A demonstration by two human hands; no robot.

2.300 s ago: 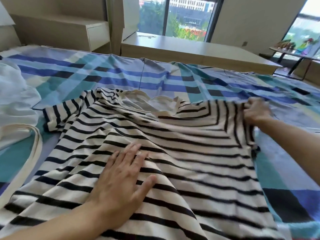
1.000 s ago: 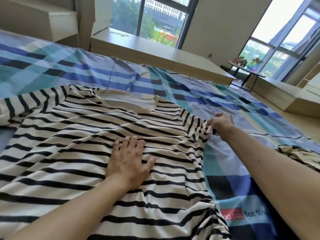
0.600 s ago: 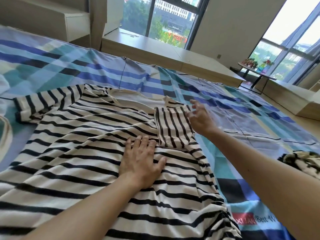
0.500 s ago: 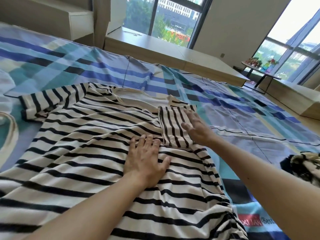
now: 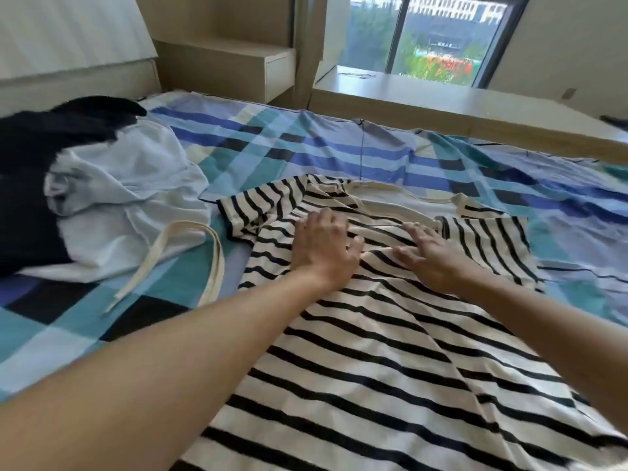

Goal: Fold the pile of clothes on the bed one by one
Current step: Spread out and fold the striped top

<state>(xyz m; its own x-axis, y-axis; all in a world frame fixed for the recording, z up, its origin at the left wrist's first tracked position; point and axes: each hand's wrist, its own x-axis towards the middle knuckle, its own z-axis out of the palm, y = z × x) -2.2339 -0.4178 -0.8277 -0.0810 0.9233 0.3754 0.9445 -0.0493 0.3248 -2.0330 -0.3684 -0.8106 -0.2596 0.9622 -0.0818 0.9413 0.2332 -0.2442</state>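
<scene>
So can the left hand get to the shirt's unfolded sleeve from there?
Probably yes: the left hand lies flat on the striped shirt right beside that sleeve, with nothing covering it.

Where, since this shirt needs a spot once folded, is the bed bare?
Bare bedspread lies beyond the shirt, toward the desk, and to the shirt's right. The left is crowded: white and black clothes with cream straps.

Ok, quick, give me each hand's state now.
Left hand: open, flat on the black-and-cream striped shirt.
Right hand: open, pressing the same shirt.
</scene>
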